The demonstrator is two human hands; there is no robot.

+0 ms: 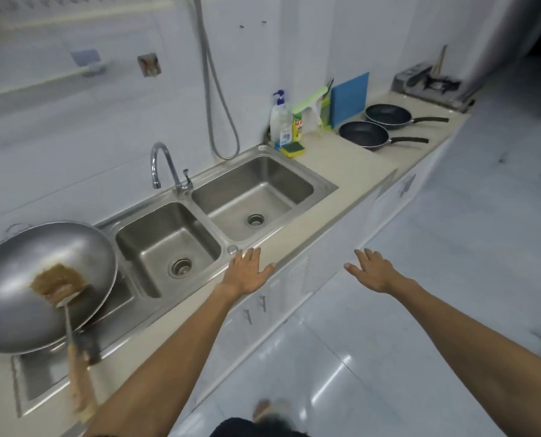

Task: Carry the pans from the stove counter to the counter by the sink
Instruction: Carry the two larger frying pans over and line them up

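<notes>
Two black frying pans lie side by side on the beige counter (332,159) at the far right, handles pointing right: the nearer pan (363,135) and the farther pan (387,114). A small gas stove (433,85) stands beyond them at the counter's end. My left hand (247,272) is open, fingers spread, over the counter's front edge by the double sink (218,209). My right hand (371,270) is open too, held in the air off the counter. Both hands hold nothing and are far from the pans.
A large steel wok (26,298) with a spatula (70,329) and brown residue sits on the drainboard at left. A soap bottle (280,119), sponge (292,149), spray bottle and blue board (349,97) stand against the wall. White tiled floor lies to the right.
</notes>
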